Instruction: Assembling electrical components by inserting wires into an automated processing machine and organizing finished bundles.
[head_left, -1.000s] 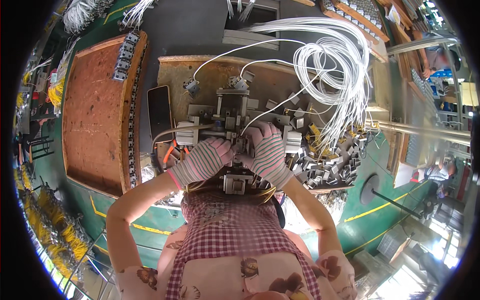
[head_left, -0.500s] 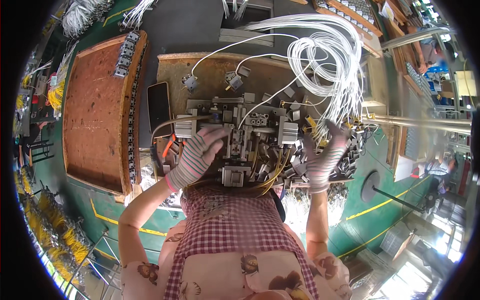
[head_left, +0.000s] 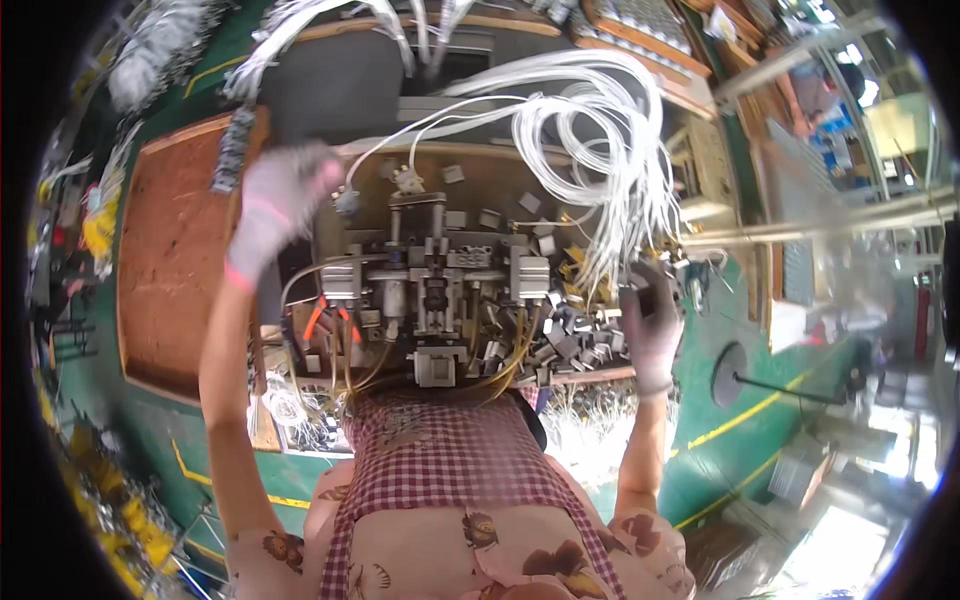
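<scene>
My left hand (head_left: 280, 205), in a striped knit glove, is raised and blurred over the left end of the bench. Its fingertips are next to the plug end of a white wire (head_left: 346, 200); whether it grips the wire is unclear. My right hand (head_left: 650, 325), also gloved, is at the right edge of the bench by a heap of small grey metal parts (head_left: 575, 330). Its fingers curl around a small dark part. Between my hands stands a metal assembly fixture (head_left: 435, 290) with blocks and rails.
A big loop of white wires (head_left: 600, 130) hangs over the back right of the bench. A brown board (head_left: 170, 260) lies to the left. Orange-handled pliers (head_left: 325, 318) rest beside the fixture. Green floor with yellow lines surrounds the bench.
Both hands left the middle of the fixture. My left hand swung up and to the left toward the wire end. My right hand moved right to the heap of parts.
</scene>
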